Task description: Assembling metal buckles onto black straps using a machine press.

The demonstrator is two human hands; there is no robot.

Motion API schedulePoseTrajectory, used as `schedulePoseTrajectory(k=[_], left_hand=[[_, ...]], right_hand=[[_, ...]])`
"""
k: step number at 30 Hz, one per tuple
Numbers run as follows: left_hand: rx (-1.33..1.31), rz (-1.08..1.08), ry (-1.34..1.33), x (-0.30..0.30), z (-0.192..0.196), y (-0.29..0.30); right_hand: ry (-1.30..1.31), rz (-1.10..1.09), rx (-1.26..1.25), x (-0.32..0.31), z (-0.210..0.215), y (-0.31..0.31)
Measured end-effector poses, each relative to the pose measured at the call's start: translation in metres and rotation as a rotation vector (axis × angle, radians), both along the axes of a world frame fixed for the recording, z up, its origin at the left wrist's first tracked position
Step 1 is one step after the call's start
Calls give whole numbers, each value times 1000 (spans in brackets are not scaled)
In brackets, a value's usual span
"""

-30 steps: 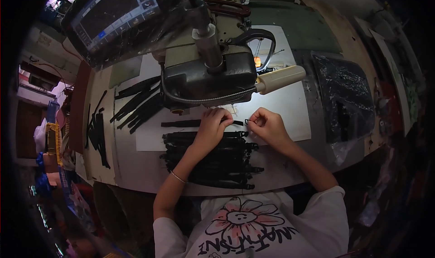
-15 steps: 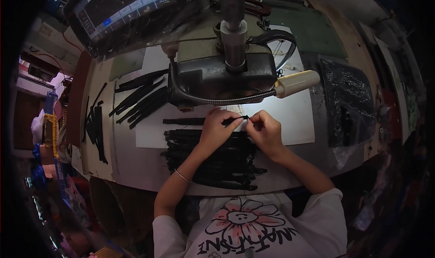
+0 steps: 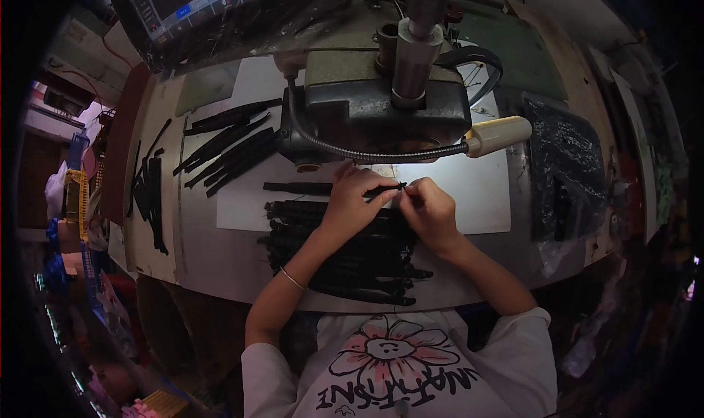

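A narrow black fabric strip (image 3: pixel 297 188) lies sideways in front of the machine head. My left hand (image 3: pixel 352 202) is closed over its right part, thumb and fingers pinching it near the end. At that same end the fingertips of my right hand (image 3: pixel 433 211) are pinched together, close beside the left thumb; a small dark tip shows between the hands. Just below, a thick layered stack of black strips (image 3: pixel 352 280) lies on the table, partly under my left forearm. What exactly the right fingertips grip is too small to make out.
The sewing machine head (image 3: pixel 374 114), with a flexible metal lamp neck and a cream-coloured handle (image 3: pixel 500 136), hangs just beyond my hands. More black strips (image 3: pixel 235 150) lie at the left. A dark plastic bag (image 3: pixel 568 169) lies at the right, and a screen (image 3: pixel 213 7) stands behind.
The view has shifted slightly, so the machine appears further right and higher. Both hands stay pinched at the strip's end, with only small finger movements.
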State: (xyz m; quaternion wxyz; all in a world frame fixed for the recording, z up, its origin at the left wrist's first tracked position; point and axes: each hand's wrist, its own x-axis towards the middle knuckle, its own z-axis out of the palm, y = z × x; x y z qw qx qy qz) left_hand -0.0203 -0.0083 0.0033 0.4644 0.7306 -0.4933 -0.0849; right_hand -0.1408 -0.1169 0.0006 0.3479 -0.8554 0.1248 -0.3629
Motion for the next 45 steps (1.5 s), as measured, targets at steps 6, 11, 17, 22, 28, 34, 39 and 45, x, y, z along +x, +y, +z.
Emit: schedulePoseTrajectory(k=[6,11,17,22,28,34,39,45], left_hand=[[-6,24,76,0,-3,3],[13,83,-30,1,0,3],[-13,22,61,-5,0,3],[63,13,48,-1,3,4],[53,-110,268,7,9,4],[117,-213,245,15,14,6],[189,-259,257,18,14,8],[249,-167,258,14,16,9]], right_hand=[[15,43,137,-1,-1,-1],[34,54,240,-2,2,-4],[26,57,227,-3,-7,-1],[41,88,217,-4,-1,-1],[200,345,827,-9,4,-18],[253,440,932,-12,12,-21],[285,470,875,-10,11,-23],[245,379,710,-7,12,-21]])
